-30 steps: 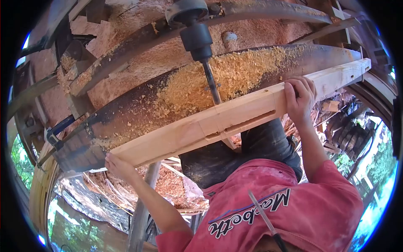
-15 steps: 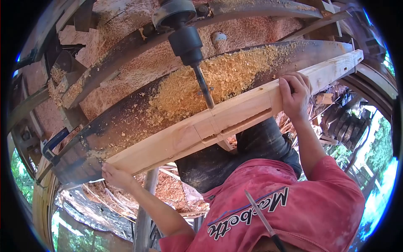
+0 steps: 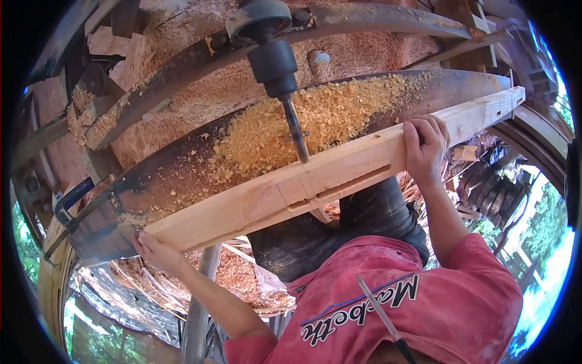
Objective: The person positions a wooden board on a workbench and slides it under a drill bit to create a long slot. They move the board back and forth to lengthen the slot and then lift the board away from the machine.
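A long, pale wooden beam point(image 3: 242, 212) lies slantwise across the metal table, with pencil lines and a long slot cut in its near face. My left hand point(image 3: 159, 252) grips the beam's left end, fingers curled at the corner. Farther along, my right hand point(image 3: 427, 148) is closed over the top edge, right of the slot, thumb on the far side. Between my hands, a drill bit point(image 3: 294, 132) in a dark chuck point(image 3: 273, 67) points down, its tip right at the beam's upper edge by the pencil lines.
Wood shavings point(image 3: 315, 121) are heaped on the metal table point(image 3: 145, 182) behind the beam. A blue clamp point(image 3: 70, 206) is at the table's left end. A curved metal bar point(image 3: 376, 24) runs behind. A slim, dark-handled tool point(image 3: 382, 312) lies across my red shirt.
The view has shifted slightly, so the table and beam sit a little lower. Both hands keep their hold on the beam, and the bit tip stays at its upper edge.
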`<state>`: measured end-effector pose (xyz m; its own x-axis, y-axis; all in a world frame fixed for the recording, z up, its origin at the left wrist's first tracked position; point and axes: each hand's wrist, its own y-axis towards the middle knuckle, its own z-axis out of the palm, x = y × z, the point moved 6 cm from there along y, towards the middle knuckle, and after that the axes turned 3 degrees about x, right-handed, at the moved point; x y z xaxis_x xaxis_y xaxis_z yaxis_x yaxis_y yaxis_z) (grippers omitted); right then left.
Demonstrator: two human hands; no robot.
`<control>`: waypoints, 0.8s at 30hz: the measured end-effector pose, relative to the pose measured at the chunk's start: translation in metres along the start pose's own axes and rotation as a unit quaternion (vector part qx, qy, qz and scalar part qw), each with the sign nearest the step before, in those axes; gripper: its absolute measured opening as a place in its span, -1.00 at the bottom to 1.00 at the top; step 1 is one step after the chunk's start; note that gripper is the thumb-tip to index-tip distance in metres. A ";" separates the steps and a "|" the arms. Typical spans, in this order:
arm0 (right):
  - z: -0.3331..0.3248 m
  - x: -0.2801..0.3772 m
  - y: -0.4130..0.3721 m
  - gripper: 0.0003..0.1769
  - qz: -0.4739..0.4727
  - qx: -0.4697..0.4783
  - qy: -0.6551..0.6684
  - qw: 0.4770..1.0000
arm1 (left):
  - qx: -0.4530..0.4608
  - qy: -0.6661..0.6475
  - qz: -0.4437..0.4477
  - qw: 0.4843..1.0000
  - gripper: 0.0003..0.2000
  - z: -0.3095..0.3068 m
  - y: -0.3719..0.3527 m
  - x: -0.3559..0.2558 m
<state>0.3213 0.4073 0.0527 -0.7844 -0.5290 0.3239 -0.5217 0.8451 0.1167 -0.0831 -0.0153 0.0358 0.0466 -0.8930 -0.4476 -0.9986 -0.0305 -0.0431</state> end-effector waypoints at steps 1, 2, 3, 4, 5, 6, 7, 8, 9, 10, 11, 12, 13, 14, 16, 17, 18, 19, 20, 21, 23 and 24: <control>0.001 0.001 0.000 -0.85 0.000 0.000 0.001 1.000 | -0.001 0.000 0.000 1.000 -0.36 0.000 0.001 0.000; 0.001 0.000 0.000 -0.85 0.002 0.000 0.001 1.000 | 0.006 -0.018 0.006 1.000 -0.36 0.001 0.002 0.000; 0.001 0.000 0.000 -0.85 0.006 0.000 0.000 1.000 | 0.013 -0.036 0.011 0.999 -0.36 0.002 0.002 -0.001; 0.001 0.000 0.000 -0.85 0.006 0.000 0.000 1.000 | 0.013 -0.036 0.011 0.999 -0.36 0.003 0.001 -0.002; 0.001 0.000 0.000 -0.85 0.007 -0.001 0.004 1.000 | 0.013 -0.047 0.009 0.999 -0.36 0.003 0.000 -0.004; 0.001 -0.001 0.000 -0.86 0.008 -0.001 0.009 1.000 | 0.013 -0.057 0.007 0.998 -0.36 0.003 -0.001 -0.007; 0.001 -0.001 0.000 -0.86 0.007 -0.001 0.009 1.000 | 0.013 -0.057 0.007 0.998 -0.36 0.003 -0.002 -0.011; 0.002 -0.001 0.000 -0.86 0.010 -0.002 0.010 1.000 | 0.012 -0.064 0.004 0.998 -0.37 0.003 -0.003 -0.014; 0.002 -0.002 0.000 -0.86 0.013 -0.003 0.011 1.000 | 0.011 -0.070 0.001 0.997 -0.37 0.003 -0.003 -0.015; 0.002 -0.002 0.000 -0.86 0.013 -0.003 0.011 1.000 | 0.011 -0.070 0.000 0.997 -0.37 0.004 -0.003 -0.015; 0.002 -0.001 0.000 -0.86 0.015 -0.005 0.009 1.000 | 0.013 -0.060 0.006 0.998 -0.38 0.004 -0.003 -0.015; 0.002 -0.001 0.000 -0.86 0.017 -0.008 0.006 1.000 | 0.014 -0.049 0.012 0.999 -0.39 0.004 -0.002 -0.016; 0.003 -0.001 0.000 -0.86 0.018 -0.009 0.007 1.000 | 0.013 -0.049 0.013 0.999 -0.39 0.004 -0.002 -0.018; 0.003 -0.002 0.001 -0.85 0.019 -0.006 0.006 1.000 | 0.013 -0.063 0.006 0.998 -0.39 0.005 -0.002 -0.021; 0.003 -0.002 0.001 -0.85 0.021 -0.004 0.005 1.000 | 0.014 -0.077 -0.001 0.997 -0.39 0.006 0.000 -0.021; 0.003 -0.002 0.002 -0.85 0.023 -0.004 0.002 1.000 | 0.015 -0.056 0.006 0.998 -0.39 0.006 0.003 -0.019; 0.003 -0.002 0.003 -0.85 0.024 -0.004 0.000 1.000 | 0.016 -0.035 0.012 0.999 -0.39 0.006 0.006 -0.018; 0.003 -0.001 0.004 -0.85 0.024 -0.005 -0.001 1.000 | 0.016 -0.036 0.012 0.999 -0.39 0.007 0.007 -0.018; 0.003 0.000 0.005 -0.84 0.028 -0.007 0.004 1.000 | 0.014 -0.020 0.024 0.999 -0.39 0.007 0.007 -0.020; 0.003 0.000 0.006 -0.84 0.033 -0.009 0.008 0.999 | 0.012 -0.004 0.037 0.999 -0.39 0.007 0.008 -0.023; 0.004 -0.001 0.008 -0.84 0.033 -0.013 0.017 0.999 | 0.007 0.023 0.042 0.999 -0.39 0.008 0.011 -0.029; 0.004 -0.002 0.009 -0.83 0.034 -0.016 0.026 0.999 | 0.004 0.051 0.047 0.998 -0.40 0.008 0.013 -0.032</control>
<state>0.3167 0.4151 0.0490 -0.7986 -0.4660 0.3810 -0.4563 0.8815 0.1216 -0.0969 0.0162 0.0419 -0.0496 -0.9328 -0.3569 -0.9982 0.0579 -0.0125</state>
